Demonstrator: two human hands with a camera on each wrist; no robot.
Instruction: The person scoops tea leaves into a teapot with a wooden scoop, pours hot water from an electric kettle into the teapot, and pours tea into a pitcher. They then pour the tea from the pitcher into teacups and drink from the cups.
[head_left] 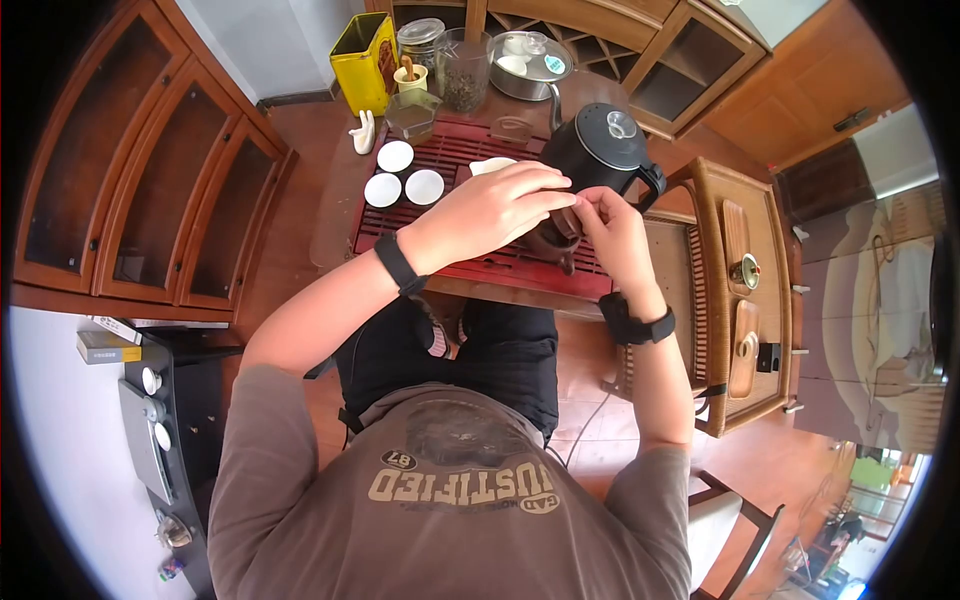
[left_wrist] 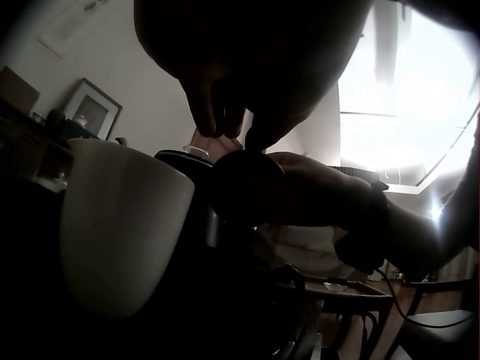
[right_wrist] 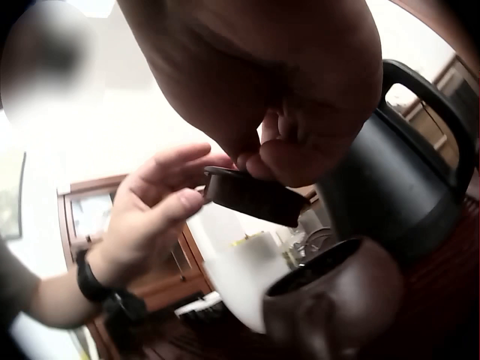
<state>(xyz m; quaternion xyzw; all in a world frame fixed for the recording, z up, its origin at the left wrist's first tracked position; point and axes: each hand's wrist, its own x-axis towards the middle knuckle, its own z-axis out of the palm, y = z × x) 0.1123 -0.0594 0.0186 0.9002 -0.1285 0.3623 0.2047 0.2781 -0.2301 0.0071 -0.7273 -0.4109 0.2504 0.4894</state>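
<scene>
My right hand pinches a dark brown teapot lid from above, with its fingertips at the lid's top. The lid is tilted and raised over the teapot. My left hand reaches across with its fingers extended, its thumb and fingertips right at the lid's edge in the right wrist view. The brown clay teapot sits uncovered on the red slatted tea tray, its dark opening facing up. Beside it stands a white pitcher, mostly hidden by the left hand in the head view.
A black electric kettle stands right behind the right hand. Three white cups, one of them this cup, sit on the tray's left. Farther back are a yellow tin, a glass jar and a lidded steel pot.
</scene>
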